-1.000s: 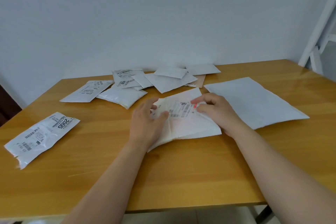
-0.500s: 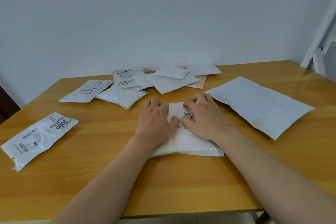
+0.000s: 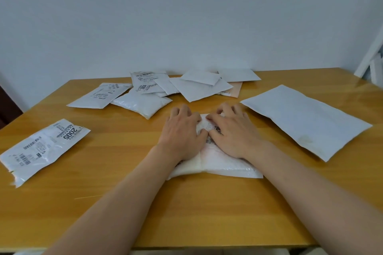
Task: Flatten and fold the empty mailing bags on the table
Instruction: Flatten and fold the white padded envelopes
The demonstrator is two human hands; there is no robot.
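Fingers (image 3: 186,114) of both hands lie mostly straight, spread palm-down, pressing one white mailing bag (image 3: 228,168) flat at table centre, near the front edge. Left hand (image 3: 182,132) covers the bag's left part, right hand (image 3: 234,132) its right part, thumbs nearly meeting over the printed label (image 3: 207,125). Neither hand grips anything. Other bags on the wooden table (image 3: 186,213): one large blank bag (image 3: 306,118) lies flat to the right, apart from the hands; one labelled bag marked 2005 (image 3: 43,147) sits alone at far left; an overlapping pile (image 3: 165,89) at the back holds roughly eight bags, exact count unclear because of overlap.
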